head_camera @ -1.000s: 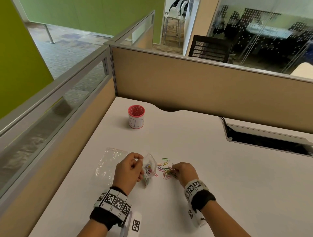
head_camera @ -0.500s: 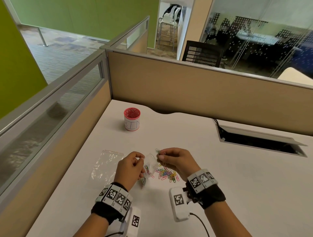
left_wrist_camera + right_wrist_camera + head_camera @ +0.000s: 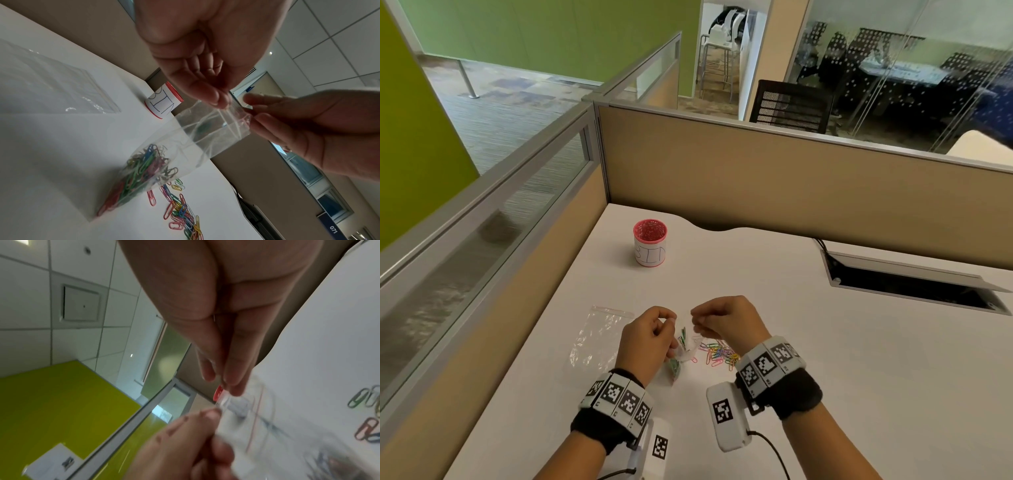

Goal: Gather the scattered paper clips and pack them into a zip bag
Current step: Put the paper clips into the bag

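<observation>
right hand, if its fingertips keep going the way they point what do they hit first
Most likely the open mouth of the zip bag, which the left hand pinches at its top edge. The right hand has its fingertips right at that opening; whether they already touch the plastic is hard to tell.

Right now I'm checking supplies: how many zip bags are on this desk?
2. One zip bag, partly filled with clips, is held up between the left hand and right hand; an empty bag lies flat to its left.

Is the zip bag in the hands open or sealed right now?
Open: the left hand and right hand pinch opposite sides of the zip bag mouth, spreading it; clips sit at its bottom.
</observation>
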Tool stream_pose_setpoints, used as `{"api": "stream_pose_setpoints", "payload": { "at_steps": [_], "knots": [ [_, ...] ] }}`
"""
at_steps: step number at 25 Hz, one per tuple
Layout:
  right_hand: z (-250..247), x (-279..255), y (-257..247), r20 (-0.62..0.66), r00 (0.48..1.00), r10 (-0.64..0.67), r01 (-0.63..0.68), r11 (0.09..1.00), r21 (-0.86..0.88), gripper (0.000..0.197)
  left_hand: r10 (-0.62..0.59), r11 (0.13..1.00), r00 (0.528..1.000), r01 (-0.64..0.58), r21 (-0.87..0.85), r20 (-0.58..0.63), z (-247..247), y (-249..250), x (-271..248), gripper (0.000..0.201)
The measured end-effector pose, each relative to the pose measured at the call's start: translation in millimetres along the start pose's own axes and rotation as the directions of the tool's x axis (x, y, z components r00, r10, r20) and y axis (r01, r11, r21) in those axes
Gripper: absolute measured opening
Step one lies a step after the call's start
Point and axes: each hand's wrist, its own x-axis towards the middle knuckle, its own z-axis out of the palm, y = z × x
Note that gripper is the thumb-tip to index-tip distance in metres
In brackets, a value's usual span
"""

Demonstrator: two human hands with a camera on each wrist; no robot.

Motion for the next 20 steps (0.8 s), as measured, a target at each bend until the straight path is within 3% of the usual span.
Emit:
{"api": "stream_pose_setpoints", "payload": {
  "at_steps": [3, 5, 7, 9, 10, 12, 20],
  "knots": [
    [-25.0, 5.6, 17.6, -0.11, 0.994, 0.022, -0.008, 0.992, 0.129, 0.017, -0.008, 1.0, 1.0, 0.008, -0.003, -0.015, -5.1, -1.3, 1.1, 0.012],
    [-41.5, 13.6, 42.9, -0.188, 0.978, 0.089, -0.071, 0.992, 0.101, 0.014, -0.018, 1.0, 0.999, 0.017, -0.012, -0.027, -10.3, -4.2, 2.9, 0.012],
    [-54.8, 21.2, 74.6, -0.233, 0.957, 0.174, -0.212, 0.966, -0.149, 0.025, -0.025, 1.0, 0.999, 0.024, -0.011, -0.042, -15.6, -7.3, 4.5, 0.012],
    [-58.2, 25.5, 102.9, -0.229, 0.932, 0.28, -0.355, 0.828, -0.434, 0.055, -0.031, 0.999, 0.998, 0.031, -0.008, -0.052, -19.9, -10.8, 5.7, 0.013],
    [-55.9, 26.2, 112.9, -0.211, 0.921, 0.327, -0.389, 0.771, -0.504, 0.069, -0.033, 0.999, 0.998, 0.033, -0.004, -0.052, -21.9, -12.3, 5.8, 0.013],
    [-45.9, 28.3, 126.0, -0.185, 0.915, 0.358, -0.4, 0.746, -0.533, 0.082, -0.032, 0.999, 0.998, 0.033, 0.004, -0.047, -24.2, -14.4, 5.3, 0.013],
    [-11.0, 62.9, 128.8, -0.15, 0.988, 0.04, -0.118, 0.822, -0.557, 0.034, -0.035, 0.999, 0.999, 0.035, 0.0, -0.04, -25.5, -17.2, 6.7, 0.014]
  ]
}}
